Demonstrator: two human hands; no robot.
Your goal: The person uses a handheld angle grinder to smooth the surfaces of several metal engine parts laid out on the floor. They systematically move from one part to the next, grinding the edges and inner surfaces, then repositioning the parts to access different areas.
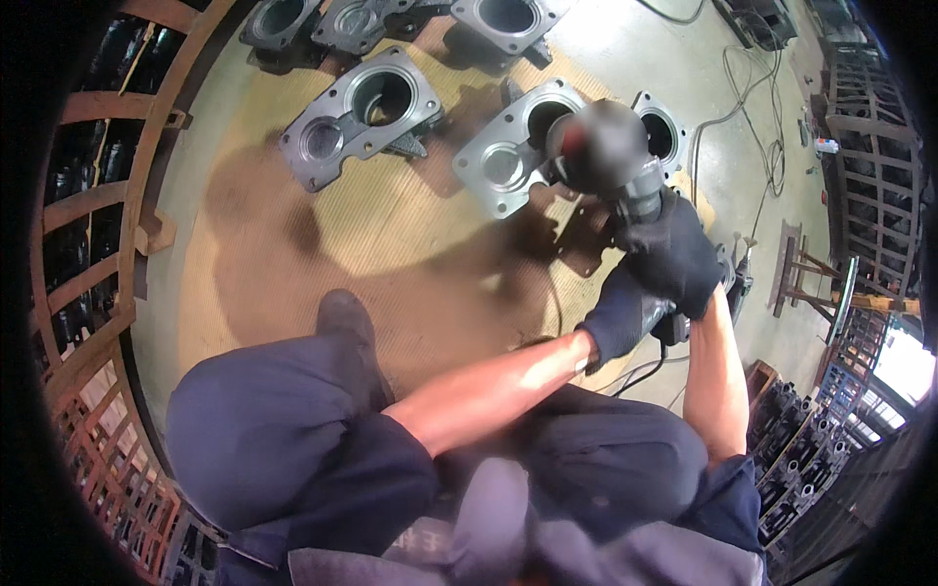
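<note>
Can move most freely over the ribbed tan mat (391, 210), spread partly in shadow from the left boot (347, 322) toward the upper edge of the view. Bordered on the left by a strip of grey floor (195, 146), then fenced by a rust-brown slatted crate (93, 105). Widening on the right into more of the grey floor, up to dark slatted racks (870, 161) near the rim.

Gripping a power tool (640, 190) — closed around its body in front with the black-gloved right hand (679, 249), and around its rear with the black-gloved left hand (620, 317). Holding it right of centre, with its round, blurred red-and-black head in front of the middle casting (489, 146) and partly covering it; cannot tell whether touching or apart.

Hemmed in on the far side by that grey casting, by a right-hand casting (668, 109) just beside the tool head, and by a left-hand casting (354, 132) lying diagonally on the mat, well apart from the tool. Backed by more castings (532, 37) along the upper edge. Obstructed at upper right by looping cables (772, 156), then farther down by a brown-framed stand (784, 273) and packed dark castings (801, 454).

Showing pale written characters on the clothing (430, 537) at the lower edge — and a white-and-red item (828, 146) at far right, too small to make out.
</note>
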